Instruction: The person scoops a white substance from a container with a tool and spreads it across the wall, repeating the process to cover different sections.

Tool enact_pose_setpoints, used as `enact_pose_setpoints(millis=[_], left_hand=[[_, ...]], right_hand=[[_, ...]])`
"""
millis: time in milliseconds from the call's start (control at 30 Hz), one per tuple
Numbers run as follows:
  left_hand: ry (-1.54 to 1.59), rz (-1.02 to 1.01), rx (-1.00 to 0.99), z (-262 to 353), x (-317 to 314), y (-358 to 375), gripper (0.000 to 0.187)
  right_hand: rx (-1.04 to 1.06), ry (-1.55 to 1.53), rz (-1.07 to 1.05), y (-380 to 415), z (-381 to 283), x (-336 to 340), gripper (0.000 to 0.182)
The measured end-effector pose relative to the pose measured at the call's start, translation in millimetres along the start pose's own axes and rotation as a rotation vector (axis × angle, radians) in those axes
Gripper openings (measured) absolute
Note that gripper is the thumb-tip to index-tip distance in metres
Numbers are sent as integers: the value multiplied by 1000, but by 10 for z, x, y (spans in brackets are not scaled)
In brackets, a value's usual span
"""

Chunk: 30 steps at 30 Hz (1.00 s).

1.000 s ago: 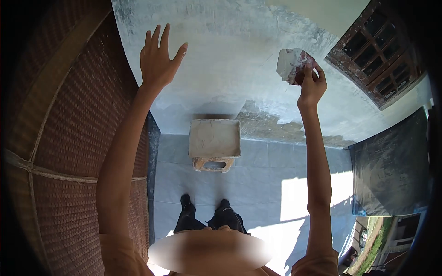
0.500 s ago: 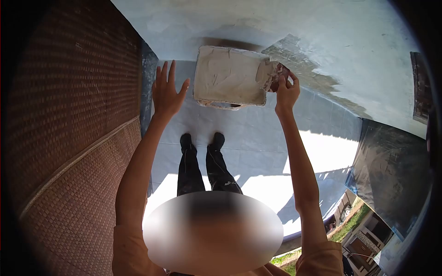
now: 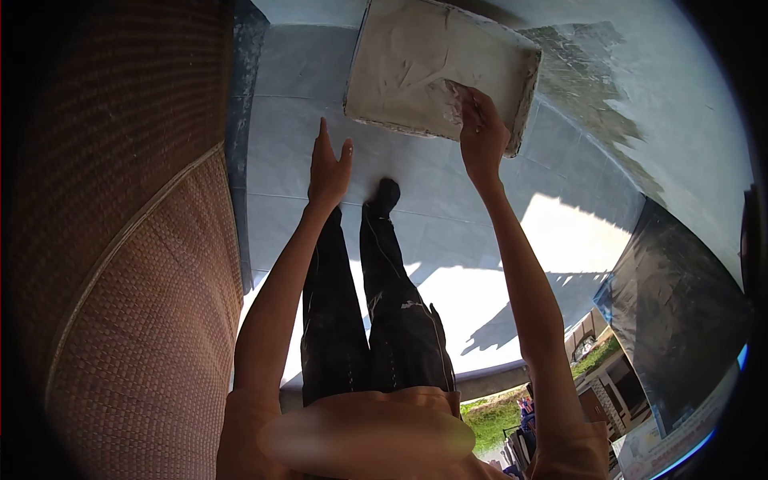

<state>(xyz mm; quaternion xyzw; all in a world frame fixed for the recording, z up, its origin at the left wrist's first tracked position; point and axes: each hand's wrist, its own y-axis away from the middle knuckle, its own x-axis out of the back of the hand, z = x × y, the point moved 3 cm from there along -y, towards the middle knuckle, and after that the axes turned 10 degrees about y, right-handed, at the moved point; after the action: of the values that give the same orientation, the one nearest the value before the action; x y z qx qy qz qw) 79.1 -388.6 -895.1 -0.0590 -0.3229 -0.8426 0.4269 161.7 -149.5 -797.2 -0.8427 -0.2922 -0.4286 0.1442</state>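
Note:
A rectangular tray filled with pale, wet plaster stands in front of me at the top of the view. My right hand is over its near right part, fingers closed on a plaster-smeared scraper. The scraper is at the plaster's surface; most of it is hidden behind the fingers. Free of any object, my left hand hangs in the air left of the tray's near edge, its fingers stretched out and thumb apart.
A wall with a grey, rough patch rises on the right. Woven matting covers the left side. Below are the grey tiled floor and my legs. A dark sheet hangs at the right.
My right hand has moved the scraper from the tray's right edge to over the plaster. My left hand has come lower and turned edge-on. The view has tilted, so the tray sits higher.

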Motion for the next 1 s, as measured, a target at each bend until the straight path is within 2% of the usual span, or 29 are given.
enact_pose_setpoints(millis=[67,233,400,467,567,667,733,1000], left_hand=[[163,20,-2,-54,-43,-127,68],[286,-24,71,-53,-133,-299,67],[378,-46,198,-127,-276,-408,62],[570,-160,315,-59,-302,-390,63],[669,-156,299,-29,-341,-362,63],[713,-137,344,-63,-364,-358,62],[719,-137,343,-65,-370,-360,62],[749,-125,366,-48,-373,-354,63]], right_hand=[[59,-15,-2,-9,13,-93,21],[195,-7,-108,3,21,-288,26],[229,34,-153,37,67,-392,27],[224,42,-169,52,61,-407,27],[239,85,-209,66,70,-462,27],[273,73,-160,92,98,-512,23],[259,122,-237,88,81,-513,26],[323,144,-275,76,-5,-569,24]])
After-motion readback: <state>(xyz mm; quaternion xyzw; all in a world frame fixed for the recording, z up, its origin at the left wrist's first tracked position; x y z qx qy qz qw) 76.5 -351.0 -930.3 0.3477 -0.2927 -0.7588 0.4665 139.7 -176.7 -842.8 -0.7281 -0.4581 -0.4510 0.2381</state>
